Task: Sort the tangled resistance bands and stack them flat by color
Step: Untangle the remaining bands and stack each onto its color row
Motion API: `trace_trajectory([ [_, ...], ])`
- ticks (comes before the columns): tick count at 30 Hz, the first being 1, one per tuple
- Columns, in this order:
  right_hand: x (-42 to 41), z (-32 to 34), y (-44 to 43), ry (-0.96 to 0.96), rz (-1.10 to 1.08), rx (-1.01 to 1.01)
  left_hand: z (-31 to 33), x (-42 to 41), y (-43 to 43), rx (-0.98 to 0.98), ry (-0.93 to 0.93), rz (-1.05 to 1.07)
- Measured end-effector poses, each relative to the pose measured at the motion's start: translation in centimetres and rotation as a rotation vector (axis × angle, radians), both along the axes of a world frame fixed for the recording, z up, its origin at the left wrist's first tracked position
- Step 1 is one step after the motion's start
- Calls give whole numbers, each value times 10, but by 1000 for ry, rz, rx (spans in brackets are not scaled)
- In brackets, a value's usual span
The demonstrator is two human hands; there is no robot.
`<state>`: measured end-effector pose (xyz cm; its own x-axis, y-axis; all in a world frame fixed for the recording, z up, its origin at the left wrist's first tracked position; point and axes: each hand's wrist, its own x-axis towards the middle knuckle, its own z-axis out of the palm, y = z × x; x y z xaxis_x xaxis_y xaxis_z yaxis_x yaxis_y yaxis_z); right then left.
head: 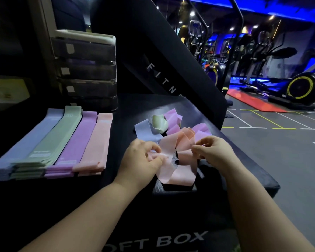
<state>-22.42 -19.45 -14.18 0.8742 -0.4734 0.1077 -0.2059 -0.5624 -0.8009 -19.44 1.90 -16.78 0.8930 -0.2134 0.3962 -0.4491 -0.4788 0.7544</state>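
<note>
With my left grip (144,157) and right grip (213,151) both pinching the pink band (173,160), I should tease its twist open gently, not tug.

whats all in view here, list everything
blue-grey stack: one, blue-grey, far left
green stack: one, green, next right
purple stack: one, purple, next right
pink stack: one, pink, rightmost stack
tangled bands: several, blue-grey, green, purple, middle of box
pink band: one, pink, front of the tangle
soft box: one, black, under the tangle
drawer unit: one, dark, white top, behind stacks
exercise machines: several, black and yellow, background right
red mat: one, red, floor right
left hand: grips pink band
right hand: pinches pink band
</note>
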Motion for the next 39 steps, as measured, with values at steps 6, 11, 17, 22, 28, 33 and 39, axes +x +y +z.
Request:
trace_trajectory([
  [6,-4,3,9,6,-3,-123,-2,-1,-3,110,48,52],
  [11,-6,7,19,-5,-55,-224,-1,-1,-2,130,64,45],
  [17,-6,5,28,88,0,-307,0,-1,1,-31,79,2],
  [22,-7,14,18,1,-13,-193,0,0,4,-209,25,-20],
  [28,-12,20,-1,-75,-169,-260,4,-2,6,-307,46,-33],
  [33,-10,15,-14,-4,-159,-230,3,0,6,-287,46,-17],
  [39,-8,17,-21,-134,-104,305,2,4,6,-389,42,19],
])
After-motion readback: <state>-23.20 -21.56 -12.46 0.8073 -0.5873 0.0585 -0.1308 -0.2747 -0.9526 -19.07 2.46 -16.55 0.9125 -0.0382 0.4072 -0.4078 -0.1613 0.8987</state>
